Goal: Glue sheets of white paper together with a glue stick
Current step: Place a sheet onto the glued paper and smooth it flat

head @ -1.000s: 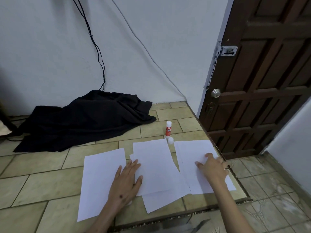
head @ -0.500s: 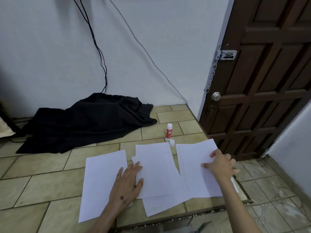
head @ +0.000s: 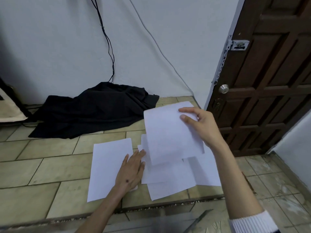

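Right hand point(head: 204, 125) first: it pinches the far right edge of a lifted sheet point(head: 168, 132), thumb on top and fingers behind, so the paper hangs tilted over the middle of the frame, clear of the floor. From where I sit, the step looks like carrying this sheet across to lay it on another. Beneath it lies the overlapping pile point(head: 170, 179) at centre right, and beside that the single sheet point(head: 109, 165) at lower centre. My left hand point(head: 130, 172) lies flat and open, fingers spread, palm on that single sheet with fingertips reaching the pile's edge. To do this well I would keep that palm pressing so nothing slides, lower the lifted sheet edge first, square its corners before letting go, and avoid creasing at the pinch. I cannot see the glue stick now; the raised paper may be covering it, so I would find it before committing.
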